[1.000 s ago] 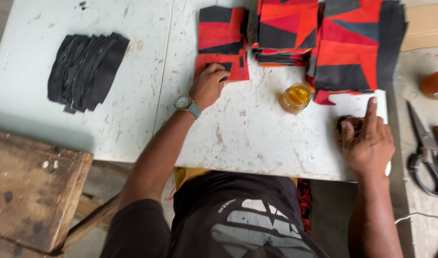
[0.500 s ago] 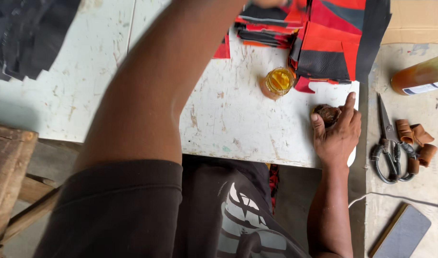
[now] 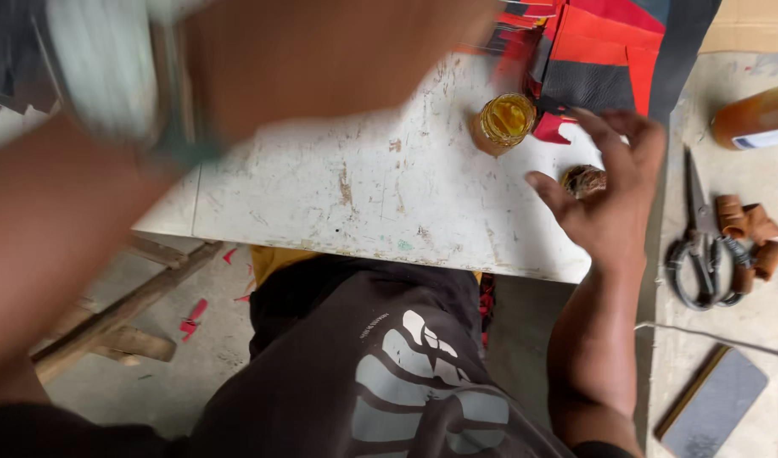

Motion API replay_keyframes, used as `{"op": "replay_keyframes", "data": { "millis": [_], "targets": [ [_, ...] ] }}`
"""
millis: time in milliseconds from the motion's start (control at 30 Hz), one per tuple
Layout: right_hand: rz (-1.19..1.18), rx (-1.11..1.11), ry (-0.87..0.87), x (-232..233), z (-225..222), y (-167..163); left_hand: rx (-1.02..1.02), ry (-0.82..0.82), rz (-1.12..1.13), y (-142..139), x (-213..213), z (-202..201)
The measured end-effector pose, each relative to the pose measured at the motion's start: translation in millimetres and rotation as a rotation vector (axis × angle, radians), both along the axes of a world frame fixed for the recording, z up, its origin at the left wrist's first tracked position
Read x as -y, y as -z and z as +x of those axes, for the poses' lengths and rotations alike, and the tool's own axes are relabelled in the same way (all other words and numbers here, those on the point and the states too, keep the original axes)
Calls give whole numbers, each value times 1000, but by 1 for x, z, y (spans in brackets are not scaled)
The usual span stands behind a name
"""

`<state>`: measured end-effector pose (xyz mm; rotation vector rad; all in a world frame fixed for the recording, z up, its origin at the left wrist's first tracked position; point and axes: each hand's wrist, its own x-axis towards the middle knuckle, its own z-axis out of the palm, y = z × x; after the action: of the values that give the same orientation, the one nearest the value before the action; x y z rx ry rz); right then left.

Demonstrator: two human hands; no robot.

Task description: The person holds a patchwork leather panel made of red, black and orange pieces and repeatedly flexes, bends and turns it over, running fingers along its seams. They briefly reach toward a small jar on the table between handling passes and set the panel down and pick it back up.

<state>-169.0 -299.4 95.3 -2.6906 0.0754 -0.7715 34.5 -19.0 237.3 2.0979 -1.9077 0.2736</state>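
My right hand (image 3: pixel 614 199) hovers over the white board (image 3: pixel 363 195), fingers spread and loose, curled about a small brown lump (image 3: pixel 582 180) just below the glass jar of yellow glue (image 3: pixel 506 119). Above the jar lie red and black leather pieces (image 3: pixel 605 51). Right of the jar, off the board, scissors (image 3: pixel 699 246) lie beside brown rolls (image 3: pixel 750 229). My left arm (image 3: pixel 109 170) is a blur close to the camera; its hand I can't make out.

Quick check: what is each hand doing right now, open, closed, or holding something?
Left hand: blurred close to the camera, cannot be told.
Right hand: open, fingers spread by a small brown lump, holding nothing.
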Motion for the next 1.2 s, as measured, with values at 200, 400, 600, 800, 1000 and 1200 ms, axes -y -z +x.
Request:
{"op": "replay_keyframes", "data": {
  "millis": [200,400,600,800,1000,1200],
  "targets": [
    [-206,-305,-30,-16,59,-11,-542,-292,289,134,-67,-46],
    [-329,-454,-36,-20,82,-10,-374,-753,-120,224,-42,-26],
    [-356,-568,-36,-18,91,0,-1056,-608,-235,221,-27,-21],
    [-314,-563,-61,-18,91,-5,-1614,-249,-213,231,-44,-11],
    [-161,-246,-38,-22,44,-30,-1350,-227,-62,223,-38,-18],
    [-65,-217,14,-37,20,-18,-1774,-124,-444,223,-26,-8]
  ]
}}
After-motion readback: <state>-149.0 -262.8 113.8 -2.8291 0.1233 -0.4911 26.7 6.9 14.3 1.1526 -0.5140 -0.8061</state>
